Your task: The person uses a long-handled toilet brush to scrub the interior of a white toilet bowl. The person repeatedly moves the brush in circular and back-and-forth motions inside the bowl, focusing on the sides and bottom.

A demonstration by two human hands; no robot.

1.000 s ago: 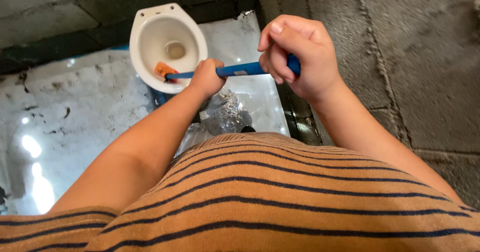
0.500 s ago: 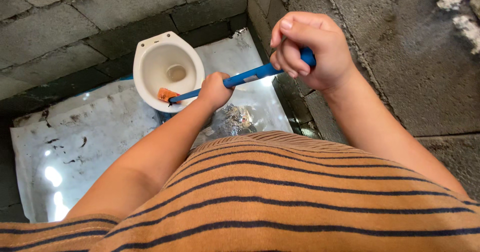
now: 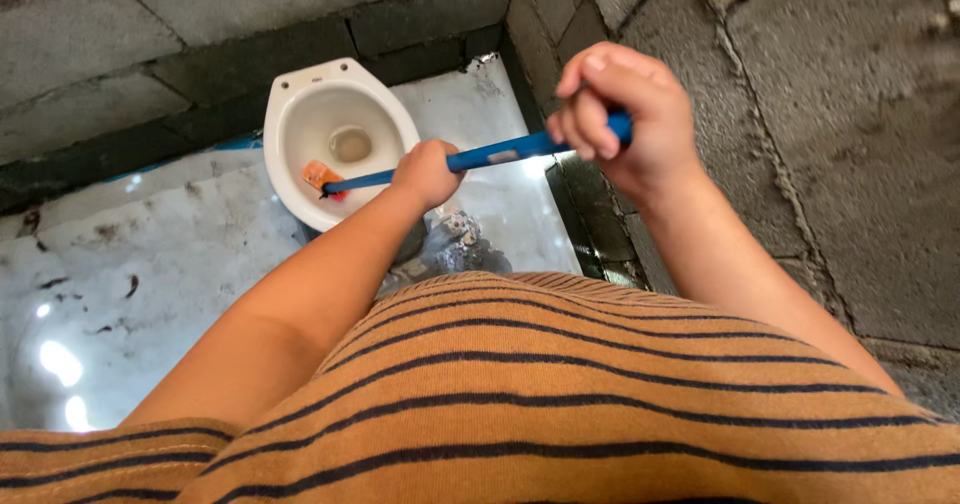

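Brush [image 3: 500, 152] shifted right; left hand [image 3: 425, 172] hides mid-handle, bristles blurred.

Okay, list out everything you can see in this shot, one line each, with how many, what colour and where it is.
Toilet bowl: one, white, upper left of centre, against the block wall.
Brush: one, blue handle with an orange head inside the bowl.
Block walls: two, grey, along the top and the right side.
Floor: one, wet and shiny whitish surface with dark smudges, left and centre.
Dark crumpled thing: one, grey-black, on the floor below the bowl; kind unclear.
Striped top: one, tan with dark stripes, across the bottom.
Left hand: one, closed on the handle near the bowl.
Right hand: one, closed on the handle's upper end.
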